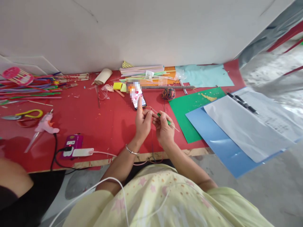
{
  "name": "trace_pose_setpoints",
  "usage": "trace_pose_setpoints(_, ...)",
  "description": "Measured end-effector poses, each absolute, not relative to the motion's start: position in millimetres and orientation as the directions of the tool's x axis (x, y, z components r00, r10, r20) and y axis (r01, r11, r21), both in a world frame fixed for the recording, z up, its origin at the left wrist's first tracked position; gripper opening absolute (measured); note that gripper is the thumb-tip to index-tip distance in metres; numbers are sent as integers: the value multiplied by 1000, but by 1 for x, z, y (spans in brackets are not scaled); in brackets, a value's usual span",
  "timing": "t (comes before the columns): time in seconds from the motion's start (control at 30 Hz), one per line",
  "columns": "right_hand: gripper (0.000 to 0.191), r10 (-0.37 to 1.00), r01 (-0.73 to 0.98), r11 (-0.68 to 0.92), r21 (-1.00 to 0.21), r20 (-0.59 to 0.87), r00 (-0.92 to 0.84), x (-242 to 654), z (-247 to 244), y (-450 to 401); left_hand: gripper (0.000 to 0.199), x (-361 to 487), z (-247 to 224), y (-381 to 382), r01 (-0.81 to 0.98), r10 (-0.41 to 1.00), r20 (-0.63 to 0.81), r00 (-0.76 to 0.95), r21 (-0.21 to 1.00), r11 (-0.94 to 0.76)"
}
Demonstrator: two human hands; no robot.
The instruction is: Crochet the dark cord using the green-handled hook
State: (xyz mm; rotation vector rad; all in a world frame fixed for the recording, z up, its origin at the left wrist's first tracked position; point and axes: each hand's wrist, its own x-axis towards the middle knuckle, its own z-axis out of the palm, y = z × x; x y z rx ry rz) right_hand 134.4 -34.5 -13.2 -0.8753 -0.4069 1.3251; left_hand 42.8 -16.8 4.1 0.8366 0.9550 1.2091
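Work looks barely begun: right hand (165,130) pinching a thin green-handled metal hook (169,122), left hand (143,125) maybe pinching thin orange yarn (147,107), plenty left in the round many-coloured yarn ball (168,94) on the flat red worktop (99,126).

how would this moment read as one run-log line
left hand: near phone, grip unclear | right hand: holding green-handled tool | multicolored yarn ball: near green sheet

Your hook (169,122) is pairing slim metal with smooth plastic; your bangle (131,150) is gleaming like polished metal. The yarn (168,94) is looking soft and fibrous, the phone (135,96) glassy, the folder (227,150) glossy plastic, the paper (248,130) matt, the table edge (199,152) rough wood.
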Motion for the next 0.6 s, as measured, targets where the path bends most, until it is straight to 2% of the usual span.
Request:
trace_pose_setpoints(0.03,40,951,-655,1,-756,-202,235,134,-14,-35,90,43,6,-16,-390,994,-106,-22,917,89)
trace_pose_setpoints(0.13,35,963,-603,1,-798,-162,216,142,-18,-34,98,41,9,-13,-426,995,-97,-38,902,72)
trace_pose_setpoints(0.37,27,978,-512,76,-856,-36,205,169,-26,-32,96,21,17,-8,-499,931,-215,296,796,343)
trace_pose_setpoints(0.6,21,975,-354,143,-924,71,208,181,-26,-39,93,13,15,-8,-509,896,-179,407,770,385)
